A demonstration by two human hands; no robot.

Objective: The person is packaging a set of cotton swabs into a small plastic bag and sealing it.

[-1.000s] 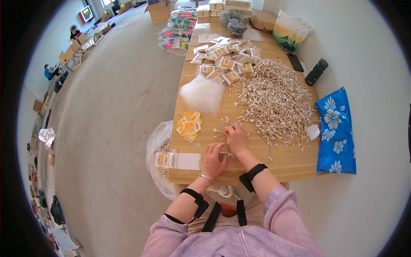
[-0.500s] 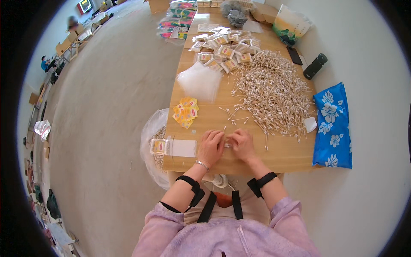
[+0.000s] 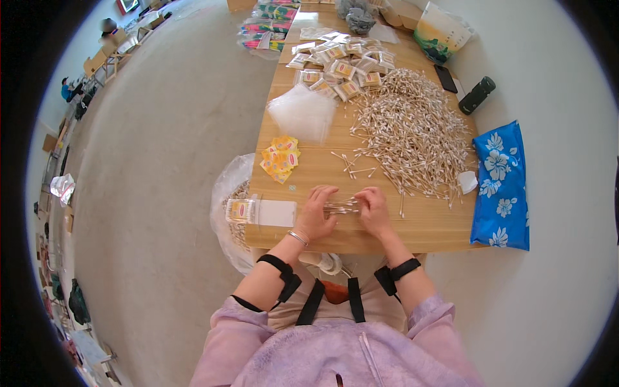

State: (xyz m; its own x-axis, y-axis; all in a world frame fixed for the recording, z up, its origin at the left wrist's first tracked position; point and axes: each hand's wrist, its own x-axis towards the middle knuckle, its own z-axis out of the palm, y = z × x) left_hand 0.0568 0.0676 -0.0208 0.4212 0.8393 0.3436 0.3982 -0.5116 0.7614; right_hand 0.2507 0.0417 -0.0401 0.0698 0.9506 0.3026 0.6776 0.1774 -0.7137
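A small bundle of cotton swabs (image 3: 342,206) lies crosswise between my two hands near the table's front edge. My left hand (image 3: 314,213) curls round the bundle's left ends, fingers bent. At the other ends, my right hand (image 3: 373,209) closes its thumb and fingers on the tips. Left of my left hand is a white card (image 3: 277,213), with a filled swab pack (image 3: 240,211) beside it at the table edge. A large heap of loose swabs (image 3: 416,132) covers the right of the table; a few strays (image 3: 354,164) lie between it and my hands.
Yellow printed cards (image 3: 280,158) and clear plastic bags (image 3: 302,113) lie along the left. Filled packs (image 3: 342,64) pile up farther back. At right are a blue flowered pouch (image 3: 501,187), dark bottle (image 3: 477,95) and phone (image 3: 445,79). A swab-filled bag (image 3: 225,187) stands below the left edge.
My hands have moved apart, the left slightly leftward and the right slightly rightward. The swab bundle between them, mostly covered before, now shows.
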